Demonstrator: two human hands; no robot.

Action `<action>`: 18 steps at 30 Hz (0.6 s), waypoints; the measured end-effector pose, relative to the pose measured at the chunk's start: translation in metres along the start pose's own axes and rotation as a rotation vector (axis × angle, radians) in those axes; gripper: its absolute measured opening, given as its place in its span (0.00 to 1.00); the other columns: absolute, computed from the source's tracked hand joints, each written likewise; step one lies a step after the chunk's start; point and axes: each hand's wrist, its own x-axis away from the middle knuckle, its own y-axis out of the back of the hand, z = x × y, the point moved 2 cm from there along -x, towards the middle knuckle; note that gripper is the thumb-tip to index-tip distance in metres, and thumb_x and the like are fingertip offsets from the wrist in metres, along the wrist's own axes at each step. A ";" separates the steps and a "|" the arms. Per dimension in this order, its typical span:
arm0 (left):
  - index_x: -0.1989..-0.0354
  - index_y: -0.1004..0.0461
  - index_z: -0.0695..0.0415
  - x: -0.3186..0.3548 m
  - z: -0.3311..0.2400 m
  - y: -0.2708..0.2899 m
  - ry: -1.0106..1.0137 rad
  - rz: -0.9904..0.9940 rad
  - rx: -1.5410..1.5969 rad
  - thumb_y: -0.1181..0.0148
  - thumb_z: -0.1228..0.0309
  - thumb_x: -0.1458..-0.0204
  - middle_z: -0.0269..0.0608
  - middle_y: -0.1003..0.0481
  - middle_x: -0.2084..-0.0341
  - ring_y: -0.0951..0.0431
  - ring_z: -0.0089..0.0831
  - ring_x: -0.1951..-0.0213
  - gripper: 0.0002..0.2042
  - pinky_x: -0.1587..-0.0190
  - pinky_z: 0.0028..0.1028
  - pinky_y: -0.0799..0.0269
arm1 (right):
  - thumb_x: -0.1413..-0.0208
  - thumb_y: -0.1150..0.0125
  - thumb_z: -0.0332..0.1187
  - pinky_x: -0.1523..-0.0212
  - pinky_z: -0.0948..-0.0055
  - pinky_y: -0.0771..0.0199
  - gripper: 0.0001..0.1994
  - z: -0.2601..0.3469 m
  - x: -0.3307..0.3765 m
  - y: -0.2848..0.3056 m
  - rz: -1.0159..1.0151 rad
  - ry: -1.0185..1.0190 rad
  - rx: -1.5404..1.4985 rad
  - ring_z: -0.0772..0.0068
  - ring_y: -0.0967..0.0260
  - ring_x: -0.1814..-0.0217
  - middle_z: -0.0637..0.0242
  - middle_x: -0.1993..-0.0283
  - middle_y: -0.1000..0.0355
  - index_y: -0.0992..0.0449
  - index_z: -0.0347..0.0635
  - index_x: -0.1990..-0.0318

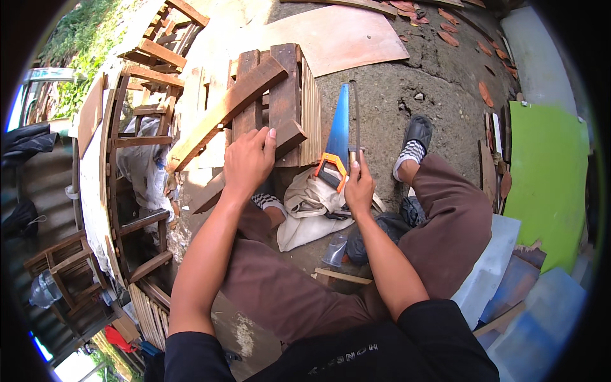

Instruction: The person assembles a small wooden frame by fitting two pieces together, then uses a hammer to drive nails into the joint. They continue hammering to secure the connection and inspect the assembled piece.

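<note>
Grasping a dark wooden beam [291, 136] in the left hand [250, 159], with fingers curled over it, at the near part of a slatted wooden surface [284, 102]; cannot tell how fully supported. Pinching a thin, dark tool [358, 121] in the right hand [360, 188], too slender to identify surely. Laid slantwise over the same slats, beyond the beam: 1 brown plank [232, 111]. In neither hand, just left of the thin tool and with its orange-and-black handle by a pale cloth [305, 197]: 1 blue-bladed handsaw [337, 130]. Apparently early in the work: beam placed and steadied, saw set aside. Seemingly left undone: any sawing or fixing of the 2 pieces, with no fresh cut or fastening discernible between them.
</note>
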 end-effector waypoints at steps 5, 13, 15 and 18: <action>0.62 0.21 0.56 -0.001 0.003 0.001 0.062 0.028 0.049 0.48 0.54 0.31 0.48 0.22 0.72 0.19 0.51 0.65 0.18 0.63 0.50 0.25 | 0.30 0.47 0.42 0.39 0.42 0.27 0.26 -0.089 -0.004 0.013 -0.080 -0.293 0.355 0.29 0.25 0.42 0.34 0.46 0.22 0.30 0.41 0.29; 0.48 0.23 0.54 0.008 0.007 0.011 -0.063 -0.031 0.261 0.38 0.55 0.37 0.43 0.19 0.60 0.17 0.48 0.55 0.17 0.55 0.46 0.23 | 0.33 0.43 0.40 0.35 0.46 0.30 0.26 -0.152 0.019 -0.004 0.031 -0.459 0.648 0.38 0.29 0.35 0.40 0.41 0.24 0.30 0.43 0.29; 0.49 0.25 0.55 0.007 0.009 0.013 -0.089 -0.054 0.339 0.40 0.61 0.36 0.45 0.19 0.59 0.18 0.50 0.54 0.13 0.54 0.47 0.24 | 0.34 0.42 0.39 0.32 0.48 0.33 0.27 -0.151 0.018 -0.013 -0.007 -0.412 0.890 0.43 0.32 0.32 0.44 0.38 0.27 0.30 0.44 0.29; 0.51 0.26 0.57 0.001 0.020 0.012 0.061 0.021 0.507 0.43 0.66 0.35 0.48 0.19 0.59 0.19 0.54 0.54 0.10 0.54 0.49 0.24 | 0.34 0.42 0.40 0.29 0.51 0.39 0.26 -0.137 0.007 -0.027 -0.051 -0.189 0.780 0.51 0.38 0.28 0.49 0.35 0.30 0.28 0.43 0.31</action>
